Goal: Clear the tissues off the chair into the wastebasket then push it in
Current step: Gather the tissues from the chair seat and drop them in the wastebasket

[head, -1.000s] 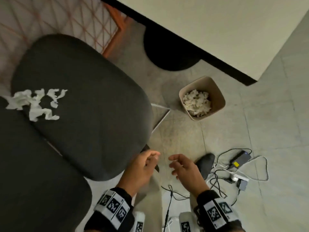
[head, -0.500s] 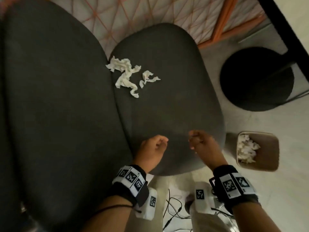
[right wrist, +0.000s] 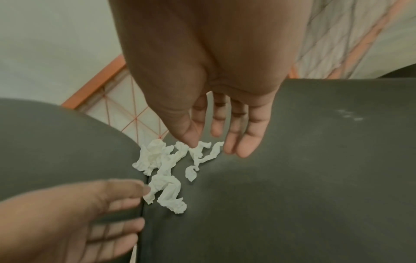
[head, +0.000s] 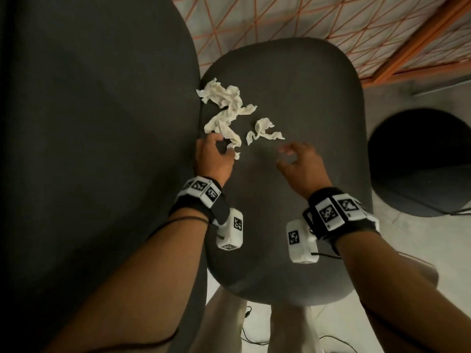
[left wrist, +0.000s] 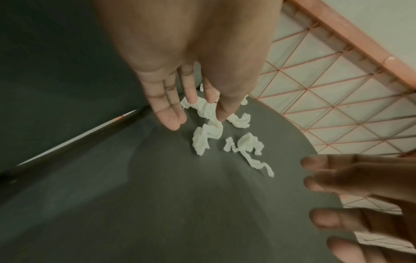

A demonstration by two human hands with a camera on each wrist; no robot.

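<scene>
Two crumpled white tissues lie on the dark grey chair seat (head: 293, 212) by its backrest (head: 89, 149): a large tissue (head: 224, 110) and a small tissue (head: 263, 131) to its right. My left hand (head: 221, 146) reaches to the large tissue's (right wrist: 162, 169) near tail with relaxed fingers, and its index fingertip touches the paper. My right hand (head: 285, 156) hovers open, fingers spread, just short of the small tissue (right wrist: 198, 156); its thumb tip is right at it in the right wrist view. Neither hand holds anything. The wastebasket is out of view.
A black round table base (head: 420, 164) sits on the floor right of the chair. An orange wire grid panel (head: 305, 21) stands behind the seat. Thin cables (head: 254, 337) lie on the floor near my legs at the bottom.
Both hands moved forward from the seat's front edge to the tissues. The head view swung left over the chair, and the wastebasket went out of frame.
</scene>
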